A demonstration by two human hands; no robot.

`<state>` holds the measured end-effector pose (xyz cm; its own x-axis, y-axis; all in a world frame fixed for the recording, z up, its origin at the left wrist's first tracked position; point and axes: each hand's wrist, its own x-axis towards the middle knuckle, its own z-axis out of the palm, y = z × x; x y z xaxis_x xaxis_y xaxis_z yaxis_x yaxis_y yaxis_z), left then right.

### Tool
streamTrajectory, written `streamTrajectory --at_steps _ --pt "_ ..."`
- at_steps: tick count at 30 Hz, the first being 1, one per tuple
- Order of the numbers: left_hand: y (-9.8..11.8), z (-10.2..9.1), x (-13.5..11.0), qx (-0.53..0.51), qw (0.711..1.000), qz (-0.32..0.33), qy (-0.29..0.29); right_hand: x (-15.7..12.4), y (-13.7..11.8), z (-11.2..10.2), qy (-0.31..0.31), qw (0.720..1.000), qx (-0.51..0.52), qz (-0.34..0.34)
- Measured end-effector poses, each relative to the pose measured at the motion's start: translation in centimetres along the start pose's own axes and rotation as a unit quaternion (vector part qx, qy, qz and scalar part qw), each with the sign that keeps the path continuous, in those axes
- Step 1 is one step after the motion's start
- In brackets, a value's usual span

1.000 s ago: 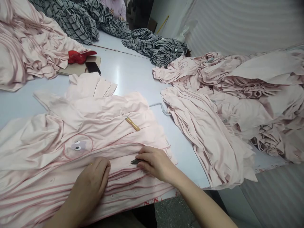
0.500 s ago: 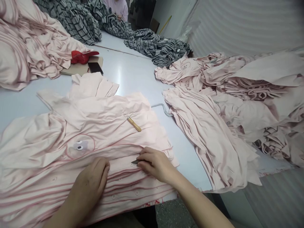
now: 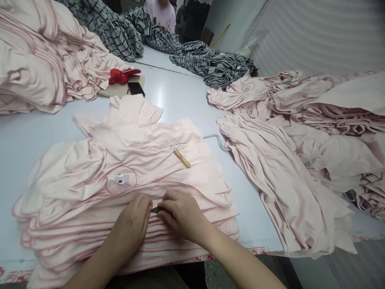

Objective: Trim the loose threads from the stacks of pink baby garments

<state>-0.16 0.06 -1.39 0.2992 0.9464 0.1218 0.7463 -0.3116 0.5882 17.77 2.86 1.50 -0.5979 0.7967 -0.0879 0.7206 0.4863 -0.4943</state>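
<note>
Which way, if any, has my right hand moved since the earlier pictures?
Yes: judged against the wooden handle, your right hand has shifted left, closer to your left hand.

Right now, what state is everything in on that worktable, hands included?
Left hand, fingers curled on the pink cloth; whether it grips is unclear.
Right hand, closed on the dark tool.
Dark tool, held; open or shut, cannot tell.
Pink garments, layered in a stack.
Wooden-handled tool, lying on the stack.
Phone, lying flat, screen dark.
Checked fabric, heaped.
Grey cord, lying curved.
</note>
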Motion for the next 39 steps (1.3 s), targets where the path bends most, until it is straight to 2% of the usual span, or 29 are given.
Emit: streamTrajectory --at_steps 2,5,8,10,12,14,18,22,26,32,39 --pt "0.1 -0.8 0.0 -0.023 1.000 0.000 0.009 -0.2 0.0 0.1 0.000 1.000 0.004 0.018" --pt "-0.9 -3.7 -1.1 -0.024 0.998 -0.022 0.057 -0.5 0.1 0.1 0.014 0.997 0.043 0.056" --pt "-3.5 -7.6 -3.7 0.060 0.992 -0.059 0.092 -0.7 -0.3 0.4 0.049 0.992 0.085 0.076" --pt "-5.5 -9.6 -5.6 0.117 0.988 -0.066 0.070 -0.4 -1.1 0.8 0.062 0.991 0.101 0.058" --pt "-6.9 -10.7 -6.9 0.148 0.985 -0.056 0.063 0.3 -2.2 1.6 0.060 0.993 0.098 0.032" --pt "-7.5 -11.0 -7.5 0.156 0.985 -0.042 0.068 1.2 -3.3 2.4 0.052 0.995 0.078 0.016" --pt "-7.4 -10.6 -7.1 0.147 0.983 -0.026 0.103 2.4 -4.4 3.5 0.031 0.998 0.050 0.013" --pt "-7.6 -10.3 -6.7 0.138 0.982 -0.003 0.128 2.7 -4.7 3.4 0.015 0.998 0.051 0.026" --pt "-8.4 -9.6 -7.1 0.134 0.982 0.013 0.131 3.0 -5.5 3.4 0.033 0.996 0.050 0.059" --pt "-8.2 -8.9 -7.3 0.153 0.980 0.016 0.125 5.1 -7.9 5.0 0.063 0.996 0.059 -0.020" --pt "-7.1 -8.7 -7.1 0.181 0.974 0.018 0.136 6.1 -8.5 5.9 0.048 0.998 0.031 -0.041"
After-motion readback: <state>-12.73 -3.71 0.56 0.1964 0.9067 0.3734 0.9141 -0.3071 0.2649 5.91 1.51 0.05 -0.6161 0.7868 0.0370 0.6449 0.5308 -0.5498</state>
